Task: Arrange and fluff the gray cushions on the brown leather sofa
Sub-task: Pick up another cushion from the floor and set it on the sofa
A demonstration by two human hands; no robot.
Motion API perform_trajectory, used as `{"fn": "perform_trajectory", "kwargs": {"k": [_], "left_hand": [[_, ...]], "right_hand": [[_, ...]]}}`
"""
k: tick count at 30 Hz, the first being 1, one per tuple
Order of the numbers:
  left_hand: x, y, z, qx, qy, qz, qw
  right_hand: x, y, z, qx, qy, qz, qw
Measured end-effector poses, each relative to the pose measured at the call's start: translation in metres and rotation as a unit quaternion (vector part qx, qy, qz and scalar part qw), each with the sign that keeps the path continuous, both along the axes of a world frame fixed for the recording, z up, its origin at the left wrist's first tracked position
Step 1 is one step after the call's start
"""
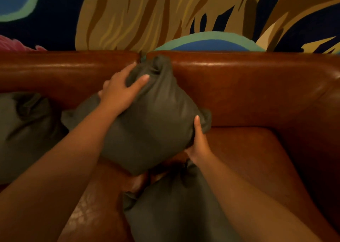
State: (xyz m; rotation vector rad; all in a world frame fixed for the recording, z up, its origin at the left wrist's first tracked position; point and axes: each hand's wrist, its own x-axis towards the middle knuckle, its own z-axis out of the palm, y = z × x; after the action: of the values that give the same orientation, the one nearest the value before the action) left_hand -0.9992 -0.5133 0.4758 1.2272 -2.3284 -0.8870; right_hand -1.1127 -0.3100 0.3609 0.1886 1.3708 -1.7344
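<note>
A second gray cushion [24, 131] is seen slumped on the brown leather sofa [248, 87], left of the held cushion [152, 124]. The held cushion is kept tilted against the sofa back, at the seam between the two back sections. The left hand [119, 92] is laid on its upper left face, the grip spread with the thumb pressed into the fabric. The right hand [199, 142] is closed round its lower right edge, fingers hidden beneath. A third cushion [176, 208] lies below it on the seat. Slippage down the smooth leather is judged likely upon release; toppling onto the third cushion could follow.
</note>
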Motion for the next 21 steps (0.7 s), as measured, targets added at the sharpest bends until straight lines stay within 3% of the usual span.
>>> {"fn": "perform_trajectory", "kwargs": {"k": [2, 4, 6, 8, 10, 12, 13, 17, 21], "left_hand": [[-0.026, 0.015, -0.008, -0.068, -0.052, -0.075, 0.993], [-0.042, 0.031, -0.034, -0.121, -0.138, -0.188, 0.965], [-0.035, 0.039, -0.065, -0.157, -0.209, -0.268, 0.927], [-0.014, 0.04, -0.087, -0.2, -0.209, -0.304, 0.908], [0.01, 0.036, -0.098, -0.249, -0.191, -0.281, 0.907], [0.036, 0.023, -0.105, -0.247, -0.198, -0.215, 0.924], [0.048, 0.016, -0.108, -0.24, -0.21, -0.187, 0.929], [0.082, 0.007, -0.112, -0.191, -0.212, -0.123, 0.951], [0.113, 0.053, -0.126, -0.151, -0.113, -0.105, 0.976]], "right_hand": [[-0.003, -0.008, -0.062, 0.051, -0.06, -0.034, 0.996], [0.005, -0.016, -0.067, 0.125, -0.132, -0.061, 0.981], [0.018, -0.021, -0.038, 0.211, -0.117, -0.099, 0.965], [0.02, -0.027, -0.02, 0.275, -0.045, -0.109, 0.954], [0.015, -0.027, -0.013, 0.312, 0.143, -0.091, 0.935], [0.013, -0.023, -0.011, 0.262, 0.335, -0.043, 0.904], [0.012, -0.021, -0.012, 0.223, 0.376, -0.011, 0.899], [-0.007, -0.01, -0.009, 0.155, 0.361, 0.105, 0.914], [-0.034, 0.036, -0.014, 0.166, 0.266, 0.18, 0.932]]}}
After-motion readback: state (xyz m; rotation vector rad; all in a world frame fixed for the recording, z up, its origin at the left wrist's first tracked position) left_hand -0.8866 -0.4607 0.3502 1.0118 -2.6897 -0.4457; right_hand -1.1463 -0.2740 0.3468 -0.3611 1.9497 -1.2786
